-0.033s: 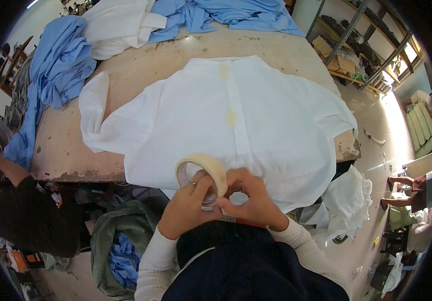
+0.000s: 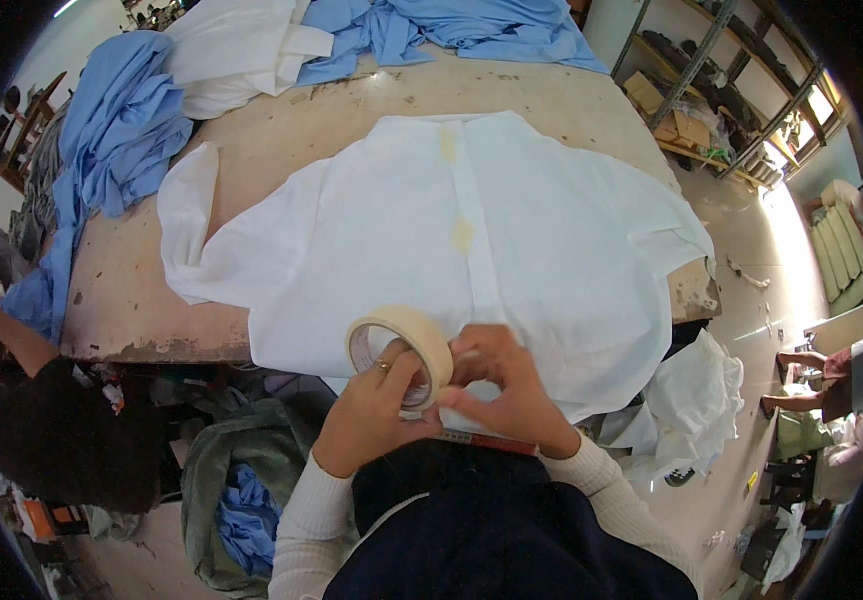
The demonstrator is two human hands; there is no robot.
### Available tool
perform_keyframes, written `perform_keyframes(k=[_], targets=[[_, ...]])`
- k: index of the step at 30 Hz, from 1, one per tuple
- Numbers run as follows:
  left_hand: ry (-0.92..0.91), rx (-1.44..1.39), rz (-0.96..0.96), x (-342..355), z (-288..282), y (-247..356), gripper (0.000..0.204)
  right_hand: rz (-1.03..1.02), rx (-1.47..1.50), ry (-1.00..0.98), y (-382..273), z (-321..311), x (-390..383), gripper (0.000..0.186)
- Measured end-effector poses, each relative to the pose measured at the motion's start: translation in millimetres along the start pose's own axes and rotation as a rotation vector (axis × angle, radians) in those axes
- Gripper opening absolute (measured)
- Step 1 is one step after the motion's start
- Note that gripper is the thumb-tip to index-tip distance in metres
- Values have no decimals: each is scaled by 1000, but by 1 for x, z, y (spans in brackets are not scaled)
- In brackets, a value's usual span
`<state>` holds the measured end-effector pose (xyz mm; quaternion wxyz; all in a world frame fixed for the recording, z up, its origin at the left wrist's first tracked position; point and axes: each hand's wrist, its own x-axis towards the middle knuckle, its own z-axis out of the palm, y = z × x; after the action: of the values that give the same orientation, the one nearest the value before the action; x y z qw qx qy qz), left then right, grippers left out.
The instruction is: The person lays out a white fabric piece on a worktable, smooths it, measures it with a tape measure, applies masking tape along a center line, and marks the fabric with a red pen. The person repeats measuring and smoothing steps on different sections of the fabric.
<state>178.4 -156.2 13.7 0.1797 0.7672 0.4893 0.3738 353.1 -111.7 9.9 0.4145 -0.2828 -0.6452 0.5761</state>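
Note:
A cream roll of masking tape is in my left hand, whose fingers go through its ring and close on its side. My right hand curls against the roll's right side, thumb and forefinger tips at its outer face. Whether a loose tape end is between them I cannot make out. Beneath and beyond my hands a white shirt lies spread on the table, collar away from me. Two yellowish tape pieces, a far one and a nearer one, sit along its placket. A red-edged measuring strip shows below my hands.
Blue cloth and white garments are heaped along the worn table's far and left sides. A co-worker's arm is at left. A grey-green sack holds blue fabric below. White cloth hangs at right, near metal shelving.
My right forefinger and thumb have parted slightly and shifted at the roll's edge. The roll has tilted a little leftward. The co-worker's hand at left has moved slightly. The shirt lies unchanged.

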Motion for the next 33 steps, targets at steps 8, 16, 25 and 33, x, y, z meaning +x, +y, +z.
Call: perform_keyframes(k=[8,16,25,33], targets=[[-123,-81,-29,2,-8,1,46,-322,-363,-82,-12,-18,25,13],[-100,-224,-42,4,-11,-4,54,-393,-289,-95,-11,-20,26,22],[-192,-312,-39,2,-13,0,45,-348,-325,34,-8,-13,33,8],[40,-168,83,-6,5,-28,33,-595,-237,9,-12,-15,20,4]])
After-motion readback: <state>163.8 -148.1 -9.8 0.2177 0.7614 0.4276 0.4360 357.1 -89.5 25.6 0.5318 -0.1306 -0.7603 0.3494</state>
